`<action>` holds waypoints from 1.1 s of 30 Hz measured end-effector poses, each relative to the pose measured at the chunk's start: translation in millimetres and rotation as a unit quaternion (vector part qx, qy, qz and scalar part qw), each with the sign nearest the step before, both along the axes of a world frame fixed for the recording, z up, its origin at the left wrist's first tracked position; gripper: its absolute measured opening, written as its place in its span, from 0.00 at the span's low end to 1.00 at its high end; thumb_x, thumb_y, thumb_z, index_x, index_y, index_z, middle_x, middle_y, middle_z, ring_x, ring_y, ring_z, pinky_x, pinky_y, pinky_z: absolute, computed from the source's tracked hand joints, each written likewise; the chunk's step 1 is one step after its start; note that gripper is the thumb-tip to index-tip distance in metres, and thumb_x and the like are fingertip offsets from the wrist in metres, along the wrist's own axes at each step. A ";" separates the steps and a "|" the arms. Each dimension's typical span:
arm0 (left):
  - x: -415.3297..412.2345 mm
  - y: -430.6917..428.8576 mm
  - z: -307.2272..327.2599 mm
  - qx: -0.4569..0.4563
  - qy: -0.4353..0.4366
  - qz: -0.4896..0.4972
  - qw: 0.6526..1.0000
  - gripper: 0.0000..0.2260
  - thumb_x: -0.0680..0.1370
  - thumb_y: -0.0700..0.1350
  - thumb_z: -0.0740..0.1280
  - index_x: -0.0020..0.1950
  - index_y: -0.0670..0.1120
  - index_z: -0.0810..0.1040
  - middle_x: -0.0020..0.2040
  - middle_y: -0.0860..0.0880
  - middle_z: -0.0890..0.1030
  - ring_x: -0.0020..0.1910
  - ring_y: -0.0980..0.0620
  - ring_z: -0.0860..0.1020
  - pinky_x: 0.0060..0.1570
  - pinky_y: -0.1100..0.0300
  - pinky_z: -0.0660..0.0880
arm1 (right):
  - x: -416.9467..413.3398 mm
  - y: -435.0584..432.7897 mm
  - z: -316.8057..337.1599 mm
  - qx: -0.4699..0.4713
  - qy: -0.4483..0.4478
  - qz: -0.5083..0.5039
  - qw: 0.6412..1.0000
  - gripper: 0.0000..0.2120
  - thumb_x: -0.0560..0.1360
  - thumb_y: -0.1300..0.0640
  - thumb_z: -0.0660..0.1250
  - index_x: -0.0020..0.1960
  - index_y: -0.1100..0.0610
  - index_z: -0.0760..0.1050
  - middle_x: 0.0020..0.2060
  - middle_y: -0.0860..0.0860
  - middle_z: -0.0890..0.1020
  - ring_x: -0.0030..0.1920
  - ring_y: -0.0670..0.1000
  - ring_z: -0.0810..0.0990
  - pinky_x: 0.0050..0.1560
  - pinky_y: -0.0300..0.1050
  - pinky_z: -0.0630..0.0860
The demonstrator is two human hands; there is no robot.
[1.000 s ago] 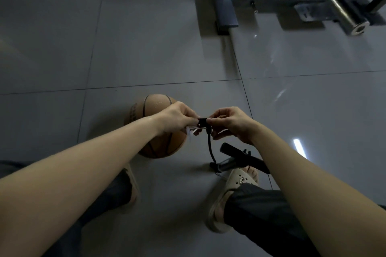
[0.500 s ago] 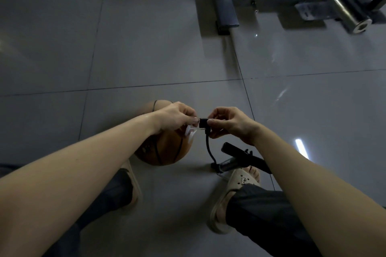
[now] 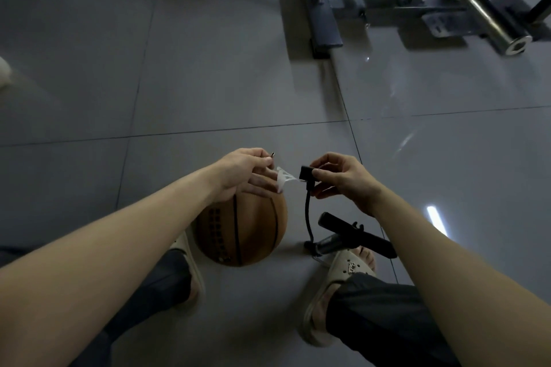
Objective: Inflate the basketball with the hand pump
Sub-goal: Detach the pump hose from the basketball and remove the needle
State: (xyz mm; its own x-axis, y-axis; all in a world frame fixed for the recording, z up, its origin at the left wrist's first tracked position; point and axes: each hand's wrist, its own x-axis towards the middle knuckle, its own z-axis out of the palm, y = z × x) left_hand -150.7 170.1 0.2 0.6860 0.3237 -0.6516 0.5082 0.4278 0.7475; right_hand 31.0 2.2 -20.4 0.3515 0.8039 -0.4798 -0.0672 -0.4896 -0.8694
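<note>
Glossy grey tiled floor [image 3: 208,68], dim, with a metal gym frame [image 3: 325,9] at the far right. Basketball [image 3: 241,232] on the floor between sandalled feet, pump [image 3: 354,237] beside. Left hand [image 3: 241,176] pinching a small needle [image 3: 272,154]; right hand [image 3: 343,179] closed round the hose head [image 3: 305,173].

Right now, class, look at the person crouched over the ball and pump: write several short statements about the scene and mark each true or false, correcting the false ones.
1. The orange-brown basketball lies on the grey tiled floor. True.
2. The right hand holds the black hose connector. True.
3. The connector is plugged into the ball. False: it is held above the floor, apart from the ball.
4. The left hand is empty. False: it pinches a small dark metal piece, with a clear plastic scrap beside it.
5. The black hand pump lies by the right foot. True.
</note>
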 end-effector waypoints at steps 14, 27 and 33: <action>13.2 -14.4 -2.1 -0.045 -0.030 0.067 0.996 0.06 0.83 0.39 0.62 0.53 0.38 0.77 0.46 0.38 0.82 0.40 0.45 0.83 0.42 0.53 0.82 | -33.1 22.5 7.8 -0.060 -0.303 0.155 0.939 0.12 0.79 0.58 0.61 0.59 0.53 0.79 0.47 0.51 0.84 0.46 0.52 0.82 0.52 0.56 0.80; 16.9 -19.7 5.8 -0.101 0.007 0.094 0.990 0.06 0.80 0.37 0.65 0.53 0.36 0.79 0.44 0.39 0.84 0.42 0.45 0.85 0.40 0.55 0.83 | -53.4 15.4 5.4 -0.013 -0.330 0.189 0.925 0.08 0.75 0.51 0.56 0.44 0.54 0.71 0.38 0.49 0.78 0.40 0.55 0.75 0.44 0.56 0.73; 14.4 -12.3 8.3 -0.065 0.026 0.106 0.992 0.08 0.79 0.40 0.69 0.54 0.37 0.82 0.40 0.45 0.81 0.36 0.51 0.80 0.36 0.60 0.80 | -55.3 10.4 5.5 0.002 -0.335 0.187 0.923 0.17 0.77 0.48 0.53 0.44 0.56 0.76 0.42 0.52 0.80 0.44 0.55 0.76 0.49 0.59 0.75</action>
